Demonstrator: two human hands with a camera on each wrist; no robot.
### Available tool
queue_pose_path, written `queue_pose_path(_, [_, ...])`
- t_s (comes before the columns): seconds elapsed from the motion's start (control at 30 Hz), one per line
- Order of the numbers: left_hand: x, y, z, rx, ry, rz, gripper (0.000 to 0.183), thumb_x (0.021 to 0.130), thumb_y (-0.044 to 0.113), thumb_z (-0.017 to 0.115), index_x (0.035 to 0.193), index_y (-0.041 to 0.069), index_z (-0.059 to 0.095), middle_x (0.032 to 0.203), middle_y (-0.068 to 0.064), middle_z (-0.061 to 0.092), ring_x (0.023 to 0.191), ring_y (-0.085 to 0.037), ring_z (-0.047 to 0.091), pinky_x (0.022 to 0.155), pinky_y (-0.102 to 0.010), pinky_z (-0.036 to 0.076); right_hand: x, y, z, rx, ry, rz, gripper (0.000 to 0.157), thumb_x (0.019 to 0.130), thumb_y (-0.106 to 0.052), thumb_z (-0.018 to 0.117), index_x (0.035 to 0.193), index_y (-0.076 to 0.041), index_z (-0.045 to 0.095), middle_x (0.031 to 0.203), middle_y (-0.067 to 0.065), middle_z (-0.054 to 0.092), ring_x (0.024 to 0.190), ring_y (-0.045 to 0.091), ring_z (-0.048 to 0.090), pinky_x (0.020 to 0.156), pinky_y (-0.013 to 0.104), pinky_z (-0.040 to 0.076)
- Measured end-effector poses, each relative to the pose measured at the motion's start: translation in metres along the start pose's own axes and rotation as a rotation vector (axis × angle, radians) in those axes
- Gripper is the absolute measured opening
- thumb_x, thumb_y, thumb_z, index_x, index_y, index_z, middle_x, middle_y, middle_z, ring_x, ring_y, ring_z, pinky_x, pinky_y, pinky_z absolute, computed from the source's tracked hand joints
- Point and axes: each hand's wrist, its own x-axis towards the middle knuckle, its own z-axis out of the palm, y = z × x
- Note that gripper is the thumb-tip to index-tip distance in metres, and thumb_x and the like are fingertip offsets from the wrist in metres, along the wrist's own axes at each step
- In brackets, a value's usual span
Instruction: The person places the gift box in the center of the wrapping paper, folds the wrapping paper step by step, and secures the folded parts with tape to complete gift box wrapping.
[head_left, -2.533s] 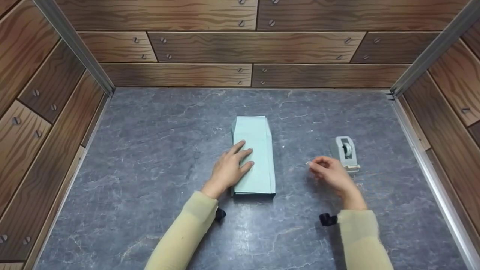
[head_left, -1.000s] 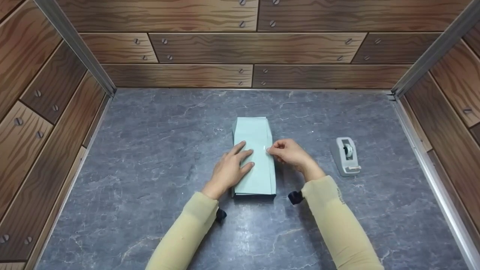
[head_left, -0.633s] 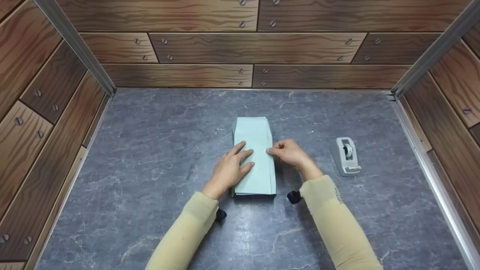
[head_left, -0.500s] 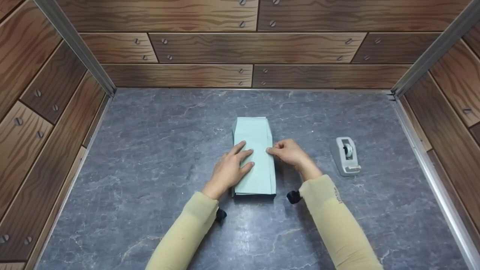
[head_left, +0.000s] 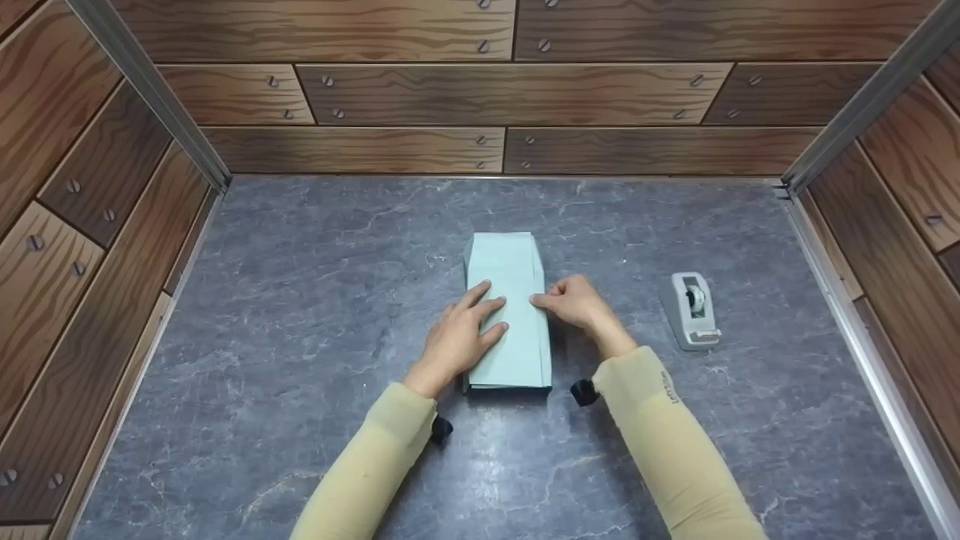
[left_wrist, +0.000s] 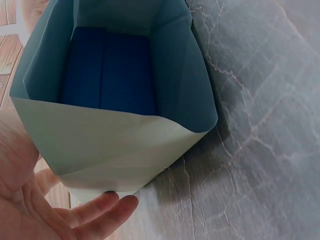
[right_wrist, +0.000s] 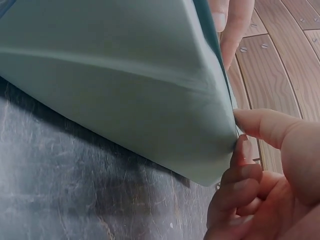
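Note:
Light green wrapping paper [head_left: 517, 352] forms a sleeve around a dark blue box [left_wrist: 112, 72], which shows through the paper's open near end in the left wrist view. My left hand [head_left: 459, 335] rests on the paper's top with its fingers spread. At the seam along the right side, my right hand [head_left: 576, 301] presses the paper with its thumb, the other fingers curled below. A sliver of clear tape [right_wrist: 240, 132] shows between thumb and index fingertip in the right wrist view. Most of the tape is hidden under the thumb.
A grey tape dispenser [head_left: 696, 330] with a roll stands on the marbled table [head_left: 337, 262], right of my right hand. Wood-patterned panels [head_left: 487, 94] close off the back and both sides.
My right hand has come left from beside the tape dispenser to the paper's seam with a piece of tape. The tape stood up beside the thumb and now lies down. My left hand stays put.

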Motion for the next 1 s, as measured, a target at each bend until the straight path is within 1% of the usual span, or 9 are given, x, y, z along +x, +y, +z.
queue_pose_path(0.13, [0.001, 0.000, 0.000, 0.001, 0.002, 0.002, 0.045, 0.089, 0.047, 0.050, 0.131, 0.031, 0.050, 0.147, 0.007, 0.024, 0.115, -0.030, 0.044, 0.083, -0.046, 0.044, 0.000, -0.002, 0.001, -0.010, 0.012, 0.026, 0.051, 0.080, -0.040, 0.067, 0.048, -0.013, 0.038, 0.044, -0.003, 0.027, 0.039, 0.011, 0.023, 0.039, 0.026, 0.024])
queue_pose_path(0.3, [0.002, -0.001, -0.001, 0.001, 0.002, -0.003, 0.045, 0.089, 0.049, 0.050, 0.131, 0.032, 0.049, 0.147, 0.008, 0.024, 0.116, -0.028, 0.044, 0.083, -0.047, 0.044, 0.000, -0.004, 0.000, -0.035, 0.018, 0.056, 0.051, 0.079, -0.042, 0.067, 0.049, -0.013, 0.038, 0.045, -0.003, 0.027, 0.039, 0.011, 0.024, 0.039, 0.026, 0.025])
queue_pose_path(0.37, [0.002, -0.001, -0.001, 0.001, 0.003, -0.005, 0.045, 0.089, 0.049, 0.050, 0.131, 0.032, 0.049, 0.147, 0.009, 0.024, 0.116, -0.028, 0.044, 0.083, -0.047, 0.043, -0.001, -0.004, -0.002, -0.033, 0.008, 0.055, 0.049, 0.080, -0.041, 0.066, 0.050, -0.013, 0.040, 0.045, -0.003, 0.028, 0.040, 0.012, 0.025, 0.040, 0.026, 0.026])
queue_pose_path(0.53, [0.001, -0.002, 0.000, 0.001, 0.013, 0.009, 0.045, 0.089, 0.048, 0.050, 0.131, 0.031, 0.050, 0.146, 0.007, 0.025, 0.115, -0.030, 0.045, 0.084, -0.047, 0.043, -0.001, 0.001, -0.009, -0.009, -0.037, 0.030, 0.040, 0.081, -0.033, 0.066, 0.056, -0.006, 0.050, 0.049, -0.003, 0.036, 0.044, 0.012, 0.030, 0.044, 0.027, 0.029])
queue_pose_path(0.6, [0.001, -0.002, 0.000, 0.003, 0.018, 0.014, 0.045, 0.089, 0.048, 0.051, 0.130, 0.031, 0.050, 0.146, 0.006, 0.025, 0.115, -0.031, 0.045, 0.084, -0.046, 0.043, 0.000, 0.002, -0.010, -0.006, -0.048, 0.025, 0.038, 0.081, -0.031, 0.066, 0.057, -0.006, 0.052, 0.049, -0.003, 0.037, 0.044, 0.012, 0.031, 0.045, 0.027, 0.030])
queue_pose_path(0.77, [0.001, -0.001, -0.001, -0.004, 0.011, 0.017, 0.045, 0.089, 0.048, 0.050, 0.131, 0.031, 0.050, 0.147, 0.006, 0.025, 0.116, -0.031, 0.045, 0.083, -0.047, 0.044, -0.001, -0.002, -0.010, -0.029, -0.039, 0.049, 0.041, 0.080, -0.032, 0.067, 0.050, -0.013, 0.045, 0.046, -0.004, 0.033, 0.041, 0.011, 0.027, 0.041, 0.027, 0.027])
queue_pose_path(1.0, [0.000, -0.001, 0.000, -0.002, 0.006, 0.007, 0.045, 0.089, 0.048, 0.050, 0.131, 0.031, 0.049, 0.147, 0.007, 0.024, 0.117, -0.033, 0.044, 0.085, -0.048, 0.043, -0.003, -0.005, -0.009, -0.084, -0.022, 0.079, 0.044, 0.081, -0.035, 0.067, 0.050, -0.014, 0.043, 0.045, -0.004, 0.032, 0.039, 0.011, 0.025, 0.038, 0.026, 0.026])
